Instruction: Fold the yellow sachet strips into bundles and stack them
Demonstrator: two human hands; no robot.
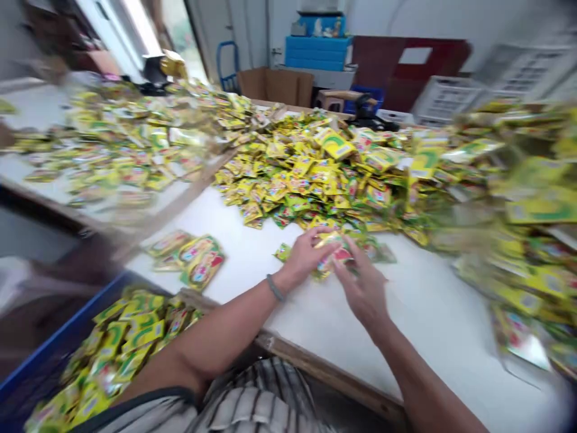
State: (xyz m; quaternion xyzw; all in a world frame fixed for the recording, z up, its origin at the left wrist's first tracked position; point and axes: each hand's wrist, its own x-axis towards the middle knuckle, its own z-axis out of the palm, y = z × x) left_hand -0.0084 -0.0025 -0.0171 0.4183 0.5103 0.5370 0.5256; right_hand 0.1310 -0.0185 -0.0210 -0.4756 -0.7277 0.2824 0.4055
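My left hand [307, 255], with a grey-green band on the wrist, has its fingers curled around yellow, green and red packets [339, 254] just above the white table. Against the other side of these packets presses my right hand [366, 287], thumb and fingers closing on them. How many packets are between the hands is hidden. A small packet [283, 252] lies left of my left hand. Just beyond both hands rises a big loose pile of yellow packets [311, 174]. Several packets [202, 260] lie together on the table to the left.
A blue crate [67, 328] holding many packets stands below the table's front edge at left. A wooden strip [189, 192] divides the table [433, 319]. More packets [130, 138] spread beyond it, and a high heap [536, 240] stands at right. Behind are a cardboard box [288, 87] and white crates [446, 96].
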